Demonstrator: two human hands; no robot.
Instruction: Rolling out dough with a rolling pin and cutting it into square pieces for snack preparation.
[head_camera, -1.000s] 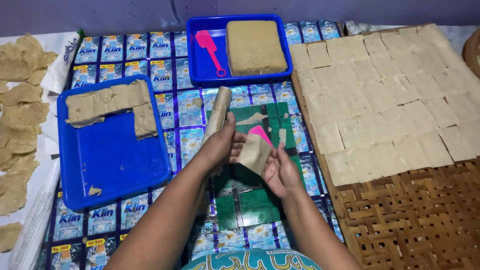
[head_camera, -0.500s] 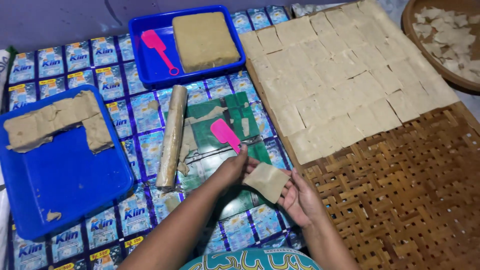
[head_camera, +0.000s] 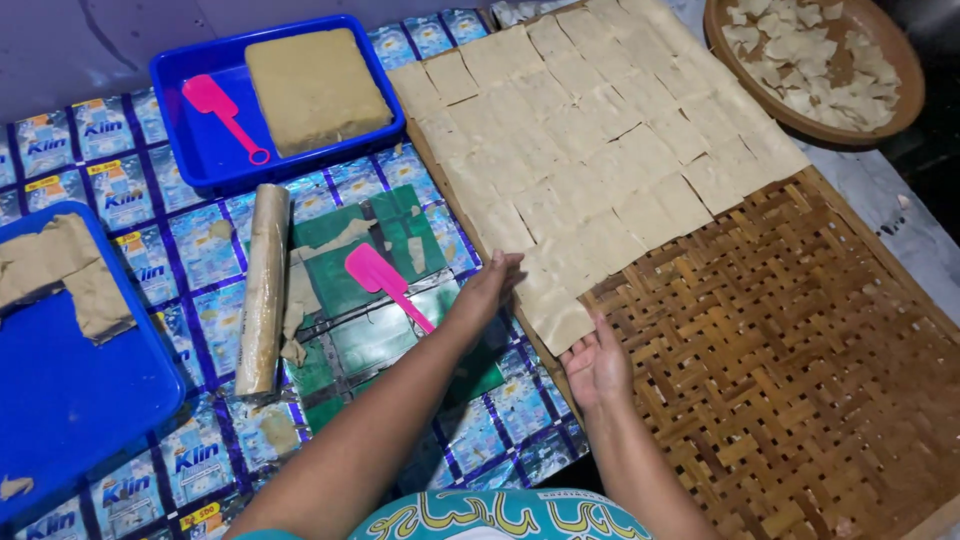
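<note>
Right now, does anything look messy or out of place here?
Mostly tidy. Torn beige dough scraps lie scattered over the green mat beside the wooden rolling pin, unlike the neat flat dough squares laid on the woven bamboo tray.

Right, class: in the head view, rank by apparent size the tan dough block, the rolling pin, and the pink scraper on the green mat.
1. Tan dough block, largest.
2. Rolling pin: longer but narrow, and nearer the camera, so this ranking is unsure.
3. Pink scraper, smallest.
</note>
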